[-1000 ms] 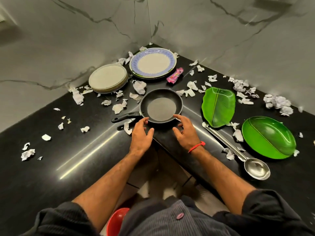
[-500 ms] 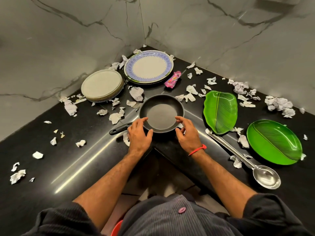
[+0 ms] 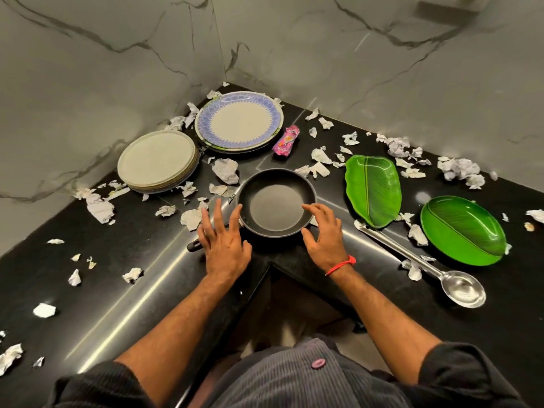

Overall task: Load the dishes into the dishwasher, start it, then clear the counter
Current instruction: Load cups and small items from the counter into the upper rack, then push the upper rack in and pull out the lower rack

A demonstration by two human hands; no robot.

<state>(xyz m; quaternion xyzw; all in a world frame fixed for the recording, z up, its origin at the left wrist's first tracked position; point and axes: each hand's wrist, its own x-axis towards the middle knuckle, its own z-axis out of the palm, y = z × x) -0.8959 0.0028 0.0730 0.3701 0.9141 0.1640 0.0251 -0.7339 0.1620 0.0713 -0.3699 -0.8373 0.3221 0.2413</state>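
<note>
While both hands hovered at the near rim of the frying pan (image 3: pixel 276 203), neither grip had closed on anything; the left hand (image 3: pixel 225 248) was spread wide, fingers straight, lying over the pan's black handle (image 3: pixel 195 245) with its fingertips at the pan's left edge; the right hand (image 3: pixel 325 235) was loosely arched at the pan's right edge, fingertips touching or just over the rim, which of the two I could not tell, and a red thread (image 3: pixel 341 265) circled its wrist. The pan sat upright on the black table (image 3: pixel 147 290), right at the inner corner, between the two hands. Beyond the left hand stood a stack of pale plates (image 3: pixel 157 160); beyond the pan, near the wall corner, lay a blue-rimmed plate (image 3: pixel 239 122) on others, with a pink wrapper (image 3: pixel 286 141) just beside it. Out past the right hand lay a long steel spoon (image 3: pixel 441 273), bowl upward; farther that way were a leaf-shaped green plate (image 3: pixel 373 189) and an oval green plate (image 3: pixel 463 229), well apart from the pan. Torn paper scraps (image 3: pixel 225 170) littered the table on every side of both hands; a larger crumpled wad (image 3: pixel 459 169) lay far to the right by the wall.
</note>
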